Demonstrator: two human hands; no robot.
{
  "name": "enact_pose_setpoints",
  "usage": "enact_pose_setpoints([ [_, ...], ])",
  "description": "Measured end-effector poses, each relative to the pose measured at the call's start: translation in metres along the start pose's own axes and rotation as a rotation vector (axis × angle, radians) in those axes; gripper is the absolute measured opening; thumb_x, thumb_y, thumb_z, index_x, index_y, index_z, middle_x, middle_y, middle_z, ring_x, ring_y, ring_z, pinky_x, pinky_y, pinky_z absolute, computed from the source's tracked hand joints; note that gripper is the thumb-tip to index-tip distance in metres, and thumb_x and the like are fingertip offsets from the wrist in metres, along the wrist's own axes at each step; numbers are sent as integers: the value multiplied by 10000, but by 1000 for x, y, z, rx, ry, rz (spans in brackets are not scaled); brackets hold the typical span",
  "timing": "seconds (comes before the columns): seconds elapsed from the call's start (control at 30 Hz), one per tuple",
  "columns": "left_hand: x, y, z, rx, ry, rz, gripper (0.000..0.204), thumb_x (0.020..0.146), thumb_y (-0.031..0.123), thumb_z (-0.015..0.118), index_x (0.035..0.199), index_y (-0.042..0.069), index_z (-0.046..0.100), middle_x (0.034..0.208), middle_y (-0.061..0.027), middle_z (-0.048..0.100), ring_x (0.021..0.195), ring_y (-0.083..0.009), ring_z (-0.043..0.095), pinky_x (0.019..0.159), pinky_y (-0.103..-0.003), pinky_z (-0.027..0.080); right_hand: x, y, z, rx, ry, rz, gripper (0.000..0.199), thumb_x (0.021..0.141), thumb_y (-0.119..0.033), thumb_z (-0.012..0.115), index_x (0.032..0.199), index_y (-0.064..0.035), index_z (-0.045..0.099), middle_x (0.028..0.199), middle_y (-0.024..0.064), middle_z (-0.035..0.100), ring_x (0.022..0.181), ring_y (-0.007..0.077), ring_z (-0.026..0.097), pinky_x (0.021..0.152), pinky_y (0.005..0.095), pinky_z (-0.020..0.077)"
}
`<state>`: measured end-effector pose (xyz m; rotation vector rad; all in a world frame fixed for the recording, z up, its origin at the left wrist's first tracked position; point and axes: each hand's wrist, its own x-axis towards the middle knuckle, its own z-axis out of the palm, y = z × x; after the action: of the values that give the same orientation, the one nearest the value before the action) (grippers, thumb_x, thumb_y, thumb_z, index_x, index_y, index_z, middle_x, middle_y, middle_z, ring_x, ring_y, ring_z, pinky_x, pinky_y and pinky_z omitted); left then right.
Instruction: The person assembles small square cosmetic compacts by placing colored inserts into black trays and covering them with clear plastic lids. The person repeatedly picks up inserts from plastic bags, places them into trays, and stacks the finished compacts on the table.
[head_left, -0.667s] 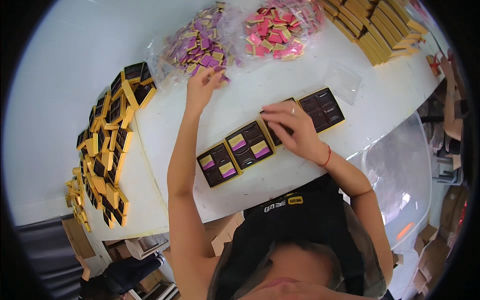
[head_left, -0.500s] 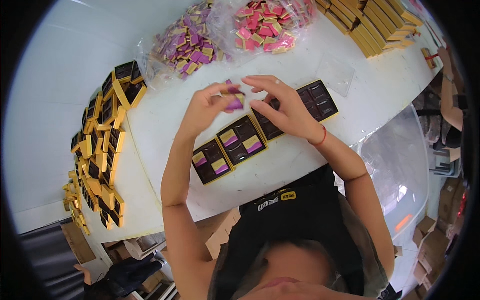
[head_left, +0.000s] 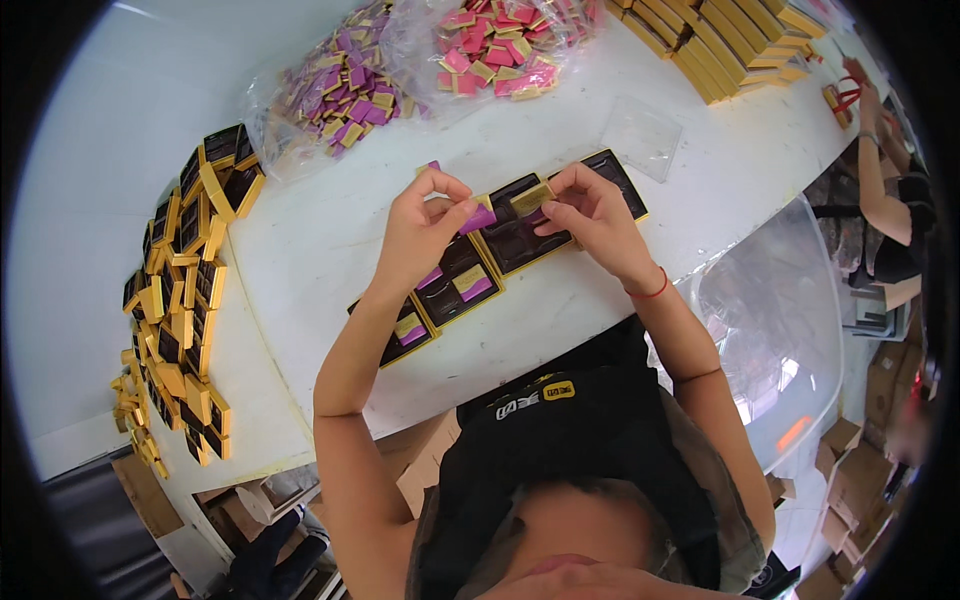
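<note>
Thumb and fingers of my left hand (head_left: pixel 425 235) pinch a purple-and-gold wrapped square (head_left: pixel 478 216), shaped like a small chocolate. Another purple piece (head_left: pixel 430 167) shows behind those fingers. My right hand (head_left: pixel 603 225) grips a similar gold-faced square (head_left: pixel 531 200) by its right end, over the third box (head_left: pixel 512 243) of a slanting row. That box has a dark compartment tray and a gold rim. In the second box (head_left: pixel 438 300) lie two wrapped squares, one partly covered by my left hand. The leftmost box (head_left: pixel 395 350) shows one square, the rest hidden behind my forearm. My right hand partly covers the rightmost box (head_left: pixel 622 185).
Clear bags of purple squares (head_left: pixel 345 95) and pink squares (head_left: pixel 490 50) lie at the back. Gold boxes (head_left: pixel 735 45) are stacked back right, near a transparent lid (head_left: pixel 643 138). A curved pile of gold-edged dark trays (head_left: pixel 190 290) lines the left. Another person's arm (head_left: pixel 875 180) shows far right.
My right hand has gone from open fingers to gripping a wrapped square over the third box. My left hand has come down nearer the row, still holding squares. The whole view has shifted slightly.
</note>
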<state>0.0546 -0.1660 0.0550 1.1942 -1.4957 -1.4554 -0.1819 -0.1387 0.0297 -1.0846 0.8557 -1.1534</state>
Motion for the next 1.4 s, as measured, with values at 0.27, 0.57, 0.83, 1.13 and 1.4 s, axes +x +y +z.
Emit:
enact_pose_setpoints([
  [0.27,12,-26,20,408,102,103,112,849,28,686,930,49,612,843,1,621,646,-82,484,580,-247,389,-11,1,-8,-884,44,-425,203,817,8,671,1006,-58,640,866,41,624,860,193,568,790,323,430],
  [0.57,-3,-26,28,915,164,847,143,797,-8,697,915,52,643,858,-57,645,761,-204,630,613,-305,520,-7,-4,-25,-1029,-113,-501,187,740,-54,730,912,-89,665,804,11,597,872,212,556,847,363,369],
  [0.83,-16,-41,28,709,91,634,247,796,-58,707,998,47,611,882,-81,677,755,-216,671,629,-294,534,-7,2,-23,-1178,-163,-632,228,725,-66,742,950,-105,747,869,15,593,867,199,556,783,336,405],
  [1.13,-10,-40,20,856,197,744,329,780,-40,670,1081,79,611,919,-57,653,727,-229,651,597,-324,534,-12,-4,-21,-1160,-155,-613,228,727,-70,739,951,-102,753,856,12,590,868,189,553,775,332,411],
  [1.4,-1,-20,16,917,88,693,300,710,-57,659,930,139,717,975,-43,617,804,-221,619,639,-306,520,-7,-5,-26,-1396,-305,-670,211,783,-90,692,990,-83,736,928,22,587,915,199,539,817,334,420],
])
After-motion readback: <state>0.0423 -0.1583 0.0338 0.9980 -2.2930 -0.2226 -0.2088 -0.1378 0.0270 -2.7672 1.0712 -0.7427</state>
